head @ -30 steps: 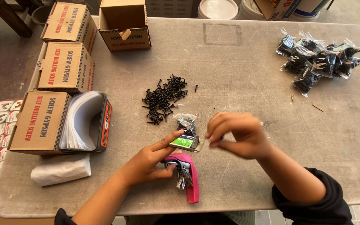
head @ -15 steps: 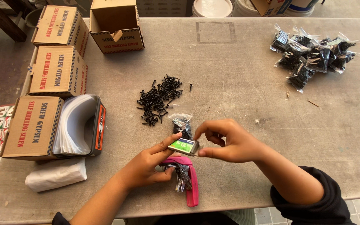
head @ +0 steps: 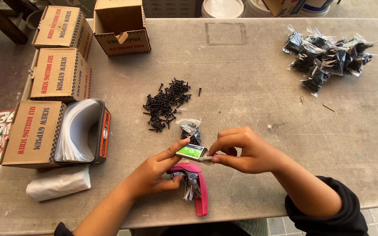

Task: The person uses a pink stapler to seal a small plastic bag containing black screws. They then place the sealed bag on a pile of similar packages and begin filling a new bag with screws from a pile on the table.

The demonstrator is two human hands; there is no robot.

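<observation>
Small green-topped staple box (head: pixel 190 151) pinched between left hand (head: pixel 156 168) and right hand (head: pixel 241 150).

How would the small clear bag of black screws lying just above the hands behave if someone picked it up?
The small clear bag would likely sag around its screws, since the film looks thin and crinkled. It is probably heavy for its size, being packed with metal. The screw points might poke through.

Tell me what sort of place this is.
Probably a small hardware packing bench: a loose heap of black screws, filled clear bags of screws and cardboard screw boxes on a worn grey table, with a pink stapler.
</observation>
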